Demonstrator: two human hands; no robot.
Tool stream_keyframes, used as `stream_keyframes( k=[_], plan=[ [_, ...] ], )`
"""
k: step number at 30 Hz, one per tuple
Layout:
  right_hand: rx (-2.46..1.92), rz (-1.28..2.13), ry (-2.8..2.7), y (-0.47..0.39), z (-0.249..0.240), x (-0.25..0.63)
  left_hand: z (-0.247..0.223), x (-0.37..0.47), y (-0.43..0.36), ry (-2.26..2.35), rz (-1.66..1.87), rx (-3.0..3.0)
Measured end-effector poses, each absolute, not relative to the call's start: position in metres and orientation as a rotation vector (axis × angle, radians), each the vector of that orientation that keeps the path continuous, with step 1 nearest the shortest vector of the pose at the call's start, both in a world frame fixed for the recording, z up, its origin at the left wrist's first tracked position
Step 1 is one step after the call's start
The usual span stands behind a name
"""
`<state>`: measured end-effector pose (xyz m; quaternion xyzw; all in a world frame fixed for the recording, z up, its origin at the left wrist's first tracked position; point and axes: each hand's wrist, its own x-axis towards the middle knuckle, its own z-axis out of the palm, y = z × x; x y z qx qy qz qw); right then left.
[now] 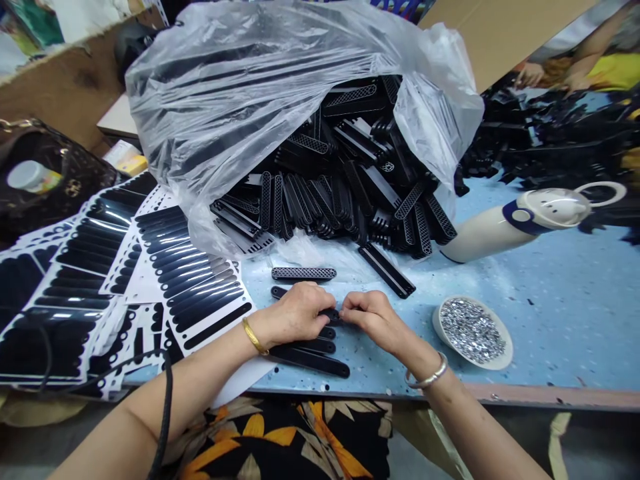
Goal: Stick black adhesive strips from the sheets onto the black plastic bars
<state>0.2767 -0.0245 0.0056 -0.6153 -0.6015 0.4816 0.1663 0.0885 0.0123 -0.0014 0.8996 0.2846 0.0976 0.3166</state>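
My left hand (300,312) lies over a row of black strips near the table's front edge, its fingers closed on the end of one black strip (332,316). My right hand (369,316) pinches at the tip of that same strip; whatever small thing is between its fingertips is hidden. Below my left hand, several more black strips (320,361) lie side by side. Just above, a black piece with a lattice pattern (304,273) rests flat on the blue table. To the right stands a white bowl (507,360) of small shiny metal pieces (470,330).
A large plastic bag (225,87) spills black parts (350,180) behind my hands. Sheets of black stickers (195,273) cover the left side. A bottle (490,233) lies tilted at the right. Another person's hand (530,75) shows at the upper right.
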Motion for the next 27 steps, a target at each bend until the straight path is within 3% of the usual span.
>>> stream_keyframes(
  k=[5, 13, 20, 27],
  plan=[
    [-1.759, 1.655, -1.573, -0.010, 0.005, 0.276, -0.004, 0.089, 0.013, 0.733, 0.272, 2.378],
    [-1.717, 1.667, -1.592, -0.006, 0.008, 0.270, -0.004, 0.089, 0.011, 0.736, 0.294, 2.382],
    [-1.748, 1.482, -1.612, -0.021, 0.007, 0.268, -0.011, 0.089, 0.011, 0.789, 0.306, 2.354],
    [-1.711, 0.885, -1.964, -0.038, 0.018, 0.274, -0.008, 0.090, 0.014, 0.819, 0.287, 2.244]
  ],
)
